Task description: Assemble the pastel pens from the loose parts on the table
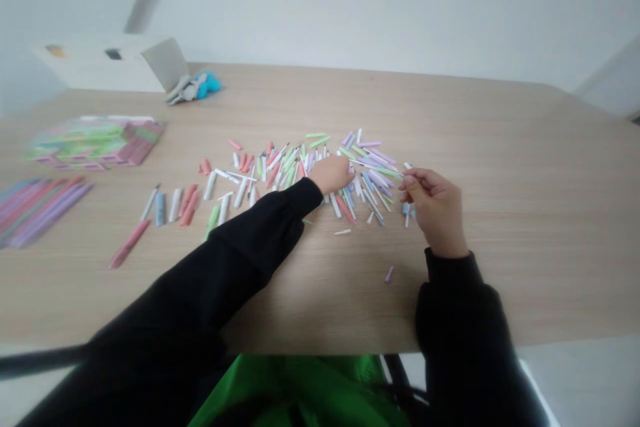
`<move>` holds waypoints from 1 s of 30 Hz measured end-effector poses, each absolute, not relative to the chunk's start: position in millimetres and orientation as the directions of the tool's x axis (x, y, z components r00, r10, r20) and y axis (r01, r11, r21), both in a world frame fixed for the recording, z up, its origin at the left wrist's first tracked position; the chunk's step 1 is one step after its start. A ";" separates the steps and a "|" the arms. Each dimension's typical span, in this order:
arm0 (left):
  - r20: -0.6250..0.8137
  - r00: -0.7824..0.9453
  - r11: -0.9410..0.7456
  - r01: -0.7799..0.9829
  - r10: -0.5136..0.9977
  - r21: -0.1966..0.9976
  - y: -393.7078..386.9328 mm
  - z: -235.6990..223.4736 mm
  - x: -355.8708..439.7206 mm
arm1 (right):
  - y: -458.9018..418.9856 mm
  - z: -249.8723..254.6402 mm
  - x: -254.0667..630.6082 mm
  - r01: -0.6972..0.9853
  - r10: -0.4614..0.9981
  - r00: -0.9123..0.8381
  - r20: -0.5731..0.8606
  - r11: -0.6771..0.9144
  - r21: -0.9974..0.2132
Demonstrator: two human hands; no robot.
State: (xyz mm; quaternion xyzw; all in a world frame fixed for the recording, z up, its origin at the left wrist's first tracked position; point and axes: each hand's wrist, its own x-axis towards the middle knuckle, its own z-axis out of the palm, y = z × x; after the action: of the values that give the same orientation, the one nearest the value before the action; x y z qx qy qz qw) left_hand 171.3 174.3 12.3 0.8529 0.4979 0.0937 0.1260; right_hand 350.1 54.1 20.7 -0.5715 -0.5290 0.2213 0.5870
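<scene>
right hand [436, 208]: fingers and thumb together, pinching a thin white paper stick [407, 165] upright.
left hand [331, 175]: resting on the pile, fingers curled down; cannot tell whether it grips anything.
pile: one loose heap of pastel paper sticks [300, 170] under the left hand, too many to count.
strays: one lilac stick [389, 273] near the right hand; one long pink stick [129, 243] well left.
tabletop [510, 247]: one stacked block of paper strips [95, 143]; one fan of long strips [40, 212].
</scene>
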 end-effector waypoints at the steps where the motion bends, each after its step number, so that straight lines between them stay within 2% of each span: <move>1: 0.026 0.470 -0.456 0.841 0.882 0.291 175.9 8.9 181.1 | 51.5 23.0 351.6 0.358 0.856 0.356 0.375 0.246 -0.901; 8: -0.017 0.380 -0.367 0.903 0.925 0.225 178.7 -3.0 208.2 | 44.3 26.5 349.0 0.536 0.854 0.269 0.445 0.251 -0.806; 14: 0.077 0.489 -0.491 0.831 0.869 0.261 162.9 19.8 181.7 | 42.7 25.6 348.7 0.531 0.855 0.187 0.484 0.327 -0.782; 16: 0.121 0.566 -0.572 0.760 0.816 0.308 146.6 31.2 160.4 | 42.8 28.4 346.9 0.501 0.851 0.172 0.496 0.358 -0.788; 18: 0.228 0.675 -0.691 0.566 0.702 0.450 125.0 40.0 134.7 | 41.9 33.4 341.3 0.484 0.850 0.143 0.507 0.386 -0.785; 21: 0.307 0.703 -0.714 0.400 0.641 0.575 89.6 46.9 96.2 | 36.7 45.7 324.3 0.491 0.855 0.030 0.518 0.439 -0.752; 24: 0.306 0.653 -0.663 0.410 0.693 0.627 61.2 48.9 66.4 | 27.3 61.5 301.9 0.545 0.836 -0.121 0.535 0.507 -0.668; 30: 0.205 0.576 -0.526 0.471 0.791 0.709 37.3 44.9 35.8 | 18.4 80.2 268.8 0.615 0.760 -0.377 0.530 0.633 -0.471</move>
State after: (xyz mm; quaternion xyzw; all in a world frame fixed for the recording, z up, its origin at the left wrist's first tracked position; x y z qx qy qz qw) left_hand 35.8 37.3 44.9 0.8332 0.3786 0.2621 0.3061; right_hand 268.8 18.4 80.2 -0.4173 -0.8238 0.0980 0.3710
